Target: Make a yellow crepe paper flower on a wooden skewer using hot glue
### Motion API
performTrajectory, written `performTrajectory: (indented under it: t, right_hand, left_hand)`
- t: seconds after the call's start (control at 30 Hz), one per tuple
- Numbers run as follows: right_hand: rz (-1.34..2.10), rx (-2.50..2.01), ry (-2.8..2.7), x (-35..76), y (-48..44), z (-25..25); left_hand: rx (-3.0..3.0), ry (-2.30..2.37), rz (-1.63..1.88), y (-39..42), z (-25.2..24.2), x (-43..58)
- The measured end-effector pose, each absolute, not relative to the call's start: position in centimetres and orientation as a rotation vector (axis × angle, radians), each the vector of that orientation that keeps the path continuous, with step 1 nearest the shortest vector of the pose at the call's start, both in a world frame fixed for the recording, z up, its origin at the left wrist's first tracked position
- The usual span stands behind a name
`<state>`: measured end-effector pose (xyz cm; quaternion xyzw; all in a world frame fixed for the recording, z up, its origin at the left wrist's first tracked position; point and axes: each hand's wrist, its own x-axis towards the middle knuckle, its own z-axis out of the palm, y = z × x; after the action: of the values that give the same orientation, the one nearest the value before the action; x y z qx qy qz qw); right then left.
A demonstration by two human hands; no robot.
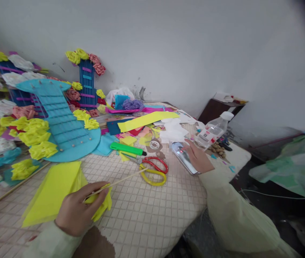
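My left hand (81, 208) pinches a thin wooden stick (125, 178) together with a crumpled piece of yellow paper (105, 208). The stick points right, its far end over the handles of the red-and-yellow scissors (155, 171). Beside that hand lies a folded yellow sheet (53, 190). Over on the right, my right hand (195, 156) is closed over the right edge of a smartphone (184, 157), a digit on its lit screen; some of its fingers are hidden. A green utility knife (127, 148) lies above the scissors.
A light-blue guitar-shaped craft (63, 122) with yellow paper flowers (39, 136) stands at left, more decorated pieces behind it. Paper scraps, a yellow strip (148, 121) and purple yarn (132, 104) cover the back. A plastic bottle (214, 130) stands right, near peanuts (218, 149) and the table edge.
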<state>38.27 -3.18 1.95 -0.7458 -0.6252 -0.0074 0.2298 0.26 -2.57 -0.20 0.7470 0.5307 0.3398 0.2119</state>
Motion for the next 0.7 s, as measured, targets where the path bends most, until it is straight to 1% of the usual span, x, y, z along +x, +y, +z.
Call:
performTrajectory:
  t: [0.27, 0.4, 0.5, 0.57, 0.7]
  right_hand:
    - [-0.048, -2.092, -1.653, 37.4, -2.2, 3.0]
    - [-0.087, -2.001, -1.609, 35.3, -2.3, 4.8]
    - [0.069, -1.789, -1.786, 30.9, -2.4, 6.4]
    - [0.22, -1.55, -2.049, 27.3, -2.1, 7.1]
    - [0.295, -1.104, -2.535, 20.7, -0.3, 7.3]
  left_hand:
    - [1.99, 1.478, 1.054, -2.9, 0.1, 0.7]
    - [2.007, 1.434, 1.033, -2.9, 0.1, 0.6]
    - [2.023, 1.423, 1.015, -2.9, 0.3, 0.6]
    - [1.993, 1.453, 1.042, -2.9, 0.6, 0.7]
    - [1.861, 1.531, 1.164, -2.9, 1.3, 0.5]
